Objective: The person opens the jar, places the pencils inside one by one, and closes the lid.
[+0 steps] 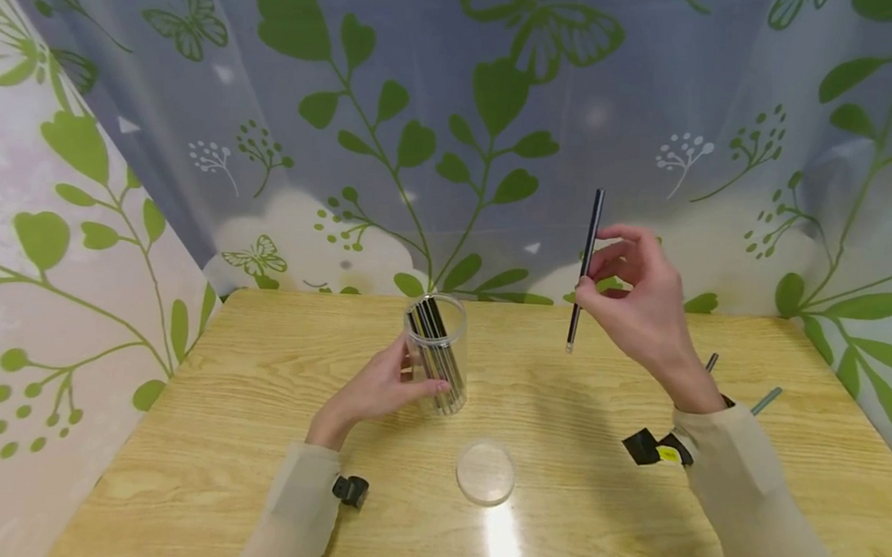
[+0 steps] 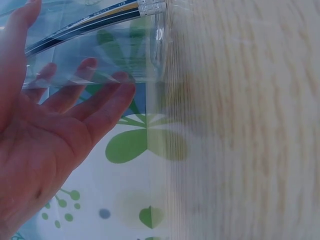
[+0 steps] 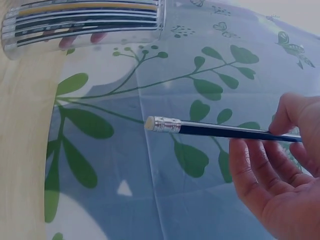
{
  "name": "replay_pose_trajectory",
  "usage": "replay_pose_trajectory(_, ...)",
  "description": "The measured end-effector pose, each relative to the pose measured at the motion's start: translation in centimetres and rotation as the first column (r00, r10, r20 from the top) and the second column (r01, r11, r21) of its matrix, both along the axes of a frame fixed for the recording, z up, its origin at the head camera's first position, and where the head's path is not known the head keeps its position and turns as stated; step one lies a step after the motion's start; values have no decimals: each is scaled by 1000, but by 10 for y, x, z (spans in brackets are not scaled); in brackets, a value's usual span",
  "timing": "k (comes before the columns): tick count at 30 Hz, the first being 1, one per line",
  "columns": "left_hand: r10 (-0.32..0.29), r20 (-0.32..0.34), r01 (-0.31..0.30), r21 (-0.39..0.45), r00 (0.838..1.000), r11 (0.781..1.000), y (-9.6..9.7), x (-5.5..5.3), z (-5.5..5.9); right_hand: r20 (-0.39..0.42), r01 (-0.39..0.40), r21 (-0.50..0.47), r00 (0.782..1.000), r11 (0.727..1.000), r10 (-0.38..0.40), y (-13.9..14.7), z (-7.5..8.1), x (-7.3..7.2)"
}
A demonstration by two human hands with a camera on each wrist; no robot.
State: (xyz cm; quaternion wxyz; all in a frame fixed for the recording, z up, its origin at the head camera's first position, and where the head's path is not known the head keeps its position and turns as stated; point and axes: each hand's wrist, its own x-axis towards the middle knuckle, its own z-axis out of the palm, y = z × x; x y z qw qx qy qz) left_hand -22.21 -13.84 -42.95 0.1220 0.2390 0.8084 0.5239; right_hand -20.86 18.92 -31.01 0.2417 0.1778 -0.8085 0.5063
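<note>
A clear plastic jar stands on the table at the middle in the head view, with several dark pencils leaning inside. My left hand grips it from the left, thumb across the front and fingers at its far side. Up and to the right, my right hand pinches a dark striped pencil between thumb and fingers. That pencil is held nearly upright above the table, its eraser end down. Apart from the jar, it touches only my right hand.
A round clear lid lies on the wooden table in front of the jar. Beyond my right wrist lie a dark pencil and a greenish stick, partly hidden by the sleeve. A leaf-patterned curtain hangs behind the table.
</note>
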Motion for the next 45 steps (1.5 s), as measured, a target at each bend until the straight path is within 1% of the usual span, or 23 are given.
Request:
replay_pose_trajectory(10, -5, -2, 5, -5, 1000, 1000, 0, -1, -1, -39, -51, -119, 998, 992, 47, -13, 8, -2)
replay_pose_trajectory(16, -5, -4, 5, -11, 1000, 1000, 0, -2, -1, -75, -93, -190, 994, 977, 81, -21, 10, -3)
replay_pose_trajectory(22, -13, 3, 13, 11, 1000, 1000, 0, -1, 0, -111, -132, -232, 988, 964, 109, -29, 11, -4)
replay_pose_trajectory(29, -10, 2, 10, 11, 1000, 1000, 0, -2, -1, -159, -203, -304, 974, 931, 160, -38, 12, -6)
replay_pose_trajectory(36, 2, -3, -2, -5, 1000, 1000, 0, -2, 0, -190, -228, -313, 966, 922, 174, -47, 10, -9)
replay_pose_trajectory(45, -8, 1, 8, 4, 1000, 1000, -1, -2, -3, -254, -281, -333, 946, 900, 202, -64, 6, -15)
